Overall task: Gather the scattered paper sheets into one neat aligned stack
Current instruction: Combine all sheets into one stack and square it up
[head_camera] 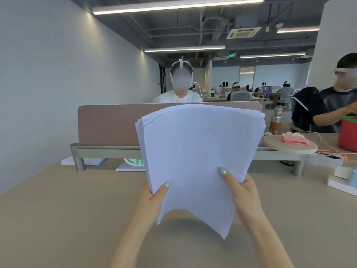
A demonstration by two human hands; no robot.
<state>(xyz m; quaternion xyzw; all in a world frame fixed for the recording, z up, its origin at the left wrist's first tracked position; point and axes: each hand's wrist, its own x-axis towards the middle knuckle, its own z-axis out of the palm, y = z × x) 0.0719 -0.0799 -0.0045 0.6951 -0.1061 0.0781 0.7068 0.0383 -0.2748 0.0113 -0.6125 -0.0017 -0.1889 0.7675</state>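
Two hands hold one stack of paper sheets point(199, 151) upright above the desk point(58, 209). The left hand point(152, 198) and right hand point(241, 192) each clamp a lower side edge, thumbs in front; the sheets' top edges are fanned unevenly.

both forearms are bare, no sleeves showing. the left hand point(152, 200) and right hand point(243, 196) have long thumbnails painted a shimmery pale teal, perhaps glittered; the other nails are hidden.

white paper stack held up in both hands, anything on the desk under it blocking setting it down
Nothing visible does. The white paper stack hangs between the left hand and right hand above bare beige desk; other papers lie farther back.
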